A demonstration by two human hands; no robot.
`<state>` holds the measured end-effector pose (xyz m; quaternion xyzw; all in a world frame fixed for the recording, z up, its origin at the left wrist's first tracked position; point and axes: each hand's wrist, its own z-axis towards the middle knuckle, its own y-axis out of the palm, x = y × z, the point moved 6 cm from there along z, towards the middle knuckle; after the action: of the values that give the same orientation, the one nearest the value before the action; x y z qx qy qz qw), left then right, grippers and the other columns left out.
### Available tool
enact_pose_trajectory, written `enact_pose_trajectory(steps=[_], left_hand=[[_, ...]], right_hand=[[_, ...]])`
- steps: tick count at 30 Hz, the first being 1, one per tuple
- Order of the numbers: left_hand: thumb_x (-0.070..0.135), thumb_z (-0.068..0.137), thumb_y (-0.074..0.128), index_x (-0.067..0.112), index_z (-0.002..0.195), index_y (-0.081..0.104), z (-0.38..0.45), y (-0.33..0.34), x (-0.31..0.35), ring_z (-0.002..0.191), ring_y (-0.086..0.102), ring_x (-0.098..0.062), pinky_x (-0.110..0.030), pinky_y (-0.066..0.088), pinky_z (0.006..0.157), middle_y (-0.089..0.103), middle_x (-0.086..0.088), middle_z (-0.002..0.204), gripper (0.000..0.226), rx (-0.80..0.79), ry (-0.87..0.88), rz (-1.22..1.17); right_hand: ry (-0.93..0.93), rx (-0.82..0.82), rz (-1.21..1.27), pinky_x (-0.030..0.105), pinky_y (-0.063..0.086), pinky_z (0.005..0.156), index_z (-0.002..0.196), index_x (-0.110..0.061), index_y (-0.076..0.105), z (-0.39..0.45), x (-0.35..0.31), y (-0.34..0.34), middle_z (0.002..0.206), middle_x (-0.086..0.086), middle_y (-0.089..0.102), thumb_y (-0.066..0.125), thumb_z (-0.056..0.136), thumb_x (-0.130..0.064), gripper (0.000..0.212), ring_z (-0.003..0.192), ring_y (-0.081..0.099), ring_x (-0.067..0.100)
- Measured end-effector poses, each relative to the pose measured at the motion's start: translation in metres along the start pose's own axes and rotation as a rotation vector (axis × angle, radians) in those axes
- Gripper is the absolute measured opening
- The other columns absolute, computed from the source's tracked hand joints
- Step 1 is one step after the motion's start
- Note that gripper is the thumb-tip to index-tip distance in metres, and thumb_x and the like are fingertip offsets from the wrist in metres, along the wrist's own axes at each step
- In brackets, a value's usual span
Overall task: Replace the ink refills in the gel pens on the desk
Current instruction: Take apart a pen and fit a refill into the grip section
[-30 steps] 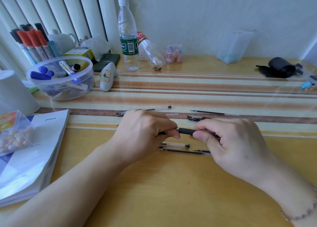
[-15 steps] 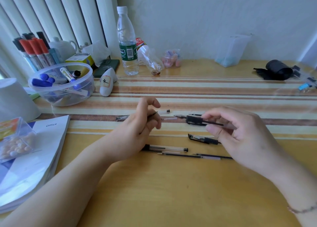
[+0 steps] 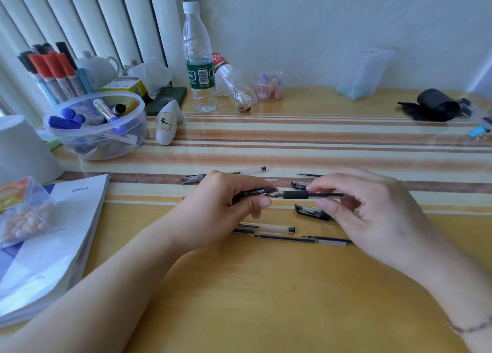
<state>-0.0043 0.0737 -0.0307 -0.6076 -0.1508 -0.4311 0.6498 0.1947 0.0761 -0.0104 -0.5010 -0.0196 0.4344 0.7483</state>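
Cap (image 3: pixel 255 193) and pen (image 3: pixel 306 194) are held tip to mouth above the desk (image 3: pixel 266 299), seemingly for capping: the cap is pinched by the left hand (image 3: pixel 226 209), the barrel by the right hand (image 3: pixel 372 211). Loose refills (image 3: pixel 298 239) are kept just beneath.

Readable text is sparse. "Office" in dark print on the white cover of the book (image 3: pixel 53 235) at the left edge of the bench (image 3: pixel 266 299). A black Chinese character, looks like 文, in a framed label on the white ceramic piece (image 3: pixel 167 122) beside the tub of markers. Green label on the water bottle (image 3: pixel 199 59): letters ending "...bon" plus a barcode; small print unreadable. Red label on the crushed bottle (image 3: pixel 234 83) carries white Chinese characters, too small to read. Pen cap (image 3: pixel 255 193) in the left hand (image 3: pixel 221 209) has pale print, illegible.
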Motion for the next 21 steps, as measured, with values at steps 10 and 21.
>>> enact_pose_trajectory(steps=[10, 21], left_hand=[[0.019, 0.091, 0.065, 0.014, 0.121, 0.068, -0.003, 0.011, 0.014, 0.053, 0.052, 0.009, 0.001, 0.034, 0.060, 0.067, 0.015, 0.068, 0.030, 0.023, 0.146, 0.094], [0.049, 0.081, 0.070, 0.022, 0.141, 0.046, -0.006, 0.011, 0.022, 0.095, 0.051, -0.006, -0.015, 0.041, 0.084, 0.062, 0.016, 0.107, 0.070, 0.080, 0.195, 0.172]], right_hand=[[-0.081, 0.095, -0.015, 0.032, 0.060, 0.065, 0.097, -0.021, 0.079, -0.002, -0.012, 0.000, 0.091, -0.011, 0.076, 0.068, 0.082, -0.023, 0.019, 0.079, 0.073, 0.009], [0.211, 0.177, -0.032, 0.021, 0.051, 0.069, 0.095, -0.036, 0.073, 0.004, 0.017, -0.036, 0.083, -0.029, 0.063, 0.067, 0.083, -0.022, 0.019, 0.076, 0.066, 0.002]])
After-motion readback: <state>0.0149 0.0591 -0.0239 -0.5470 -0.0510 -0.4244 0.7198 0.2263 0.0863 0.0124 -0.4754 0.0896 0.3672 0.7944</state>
